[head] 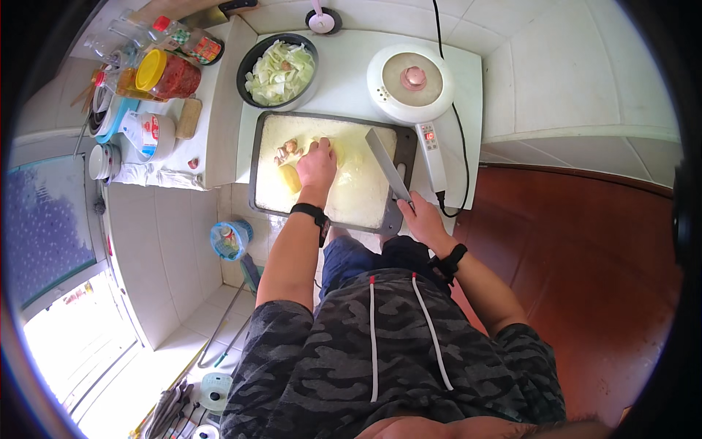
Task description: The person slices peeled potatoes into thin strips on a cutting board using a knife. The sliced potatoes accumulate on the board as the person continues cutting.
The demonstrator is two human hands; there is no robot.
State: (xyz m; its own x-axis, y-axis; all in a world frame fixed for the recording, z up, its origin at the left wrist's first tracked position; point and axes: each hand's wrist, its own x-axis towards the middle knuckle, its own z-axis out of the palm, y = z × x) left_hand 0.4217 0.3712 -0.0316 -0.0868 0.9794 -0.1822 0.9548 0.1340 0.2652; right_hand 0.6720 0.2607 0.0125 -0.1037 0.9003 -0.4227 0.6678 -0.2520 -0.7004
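A dark-rimmed cutting board (378, 211) lies before me. My left hand (318, 167) is over it, fingers bent down at some pale yellow vegetable slices (344, 153); glare hides whether it grips them. To its left rests a peeled yellow vegetable piece (289, 179), perhaps potato. Small brownish-pink pieces (287, 150), perhaps garlic or ginger, lie just above that. My right hand (425, 219) holds the handle of a broad kitchen knife (387, 166) at the board's right edge. The blade slants up and left over the board, apart from the slices.
Behind the board stand a dark pan (241, 82) of chopped cabbage (279, 74) and a lidded white electric pot (378, 104). Its black cord (463, 159) runs down the right. Bottles (192, 41) and a yellow-lidded jar (175, 77) crowd the left ledge. A blue bin (247, 233) is below.
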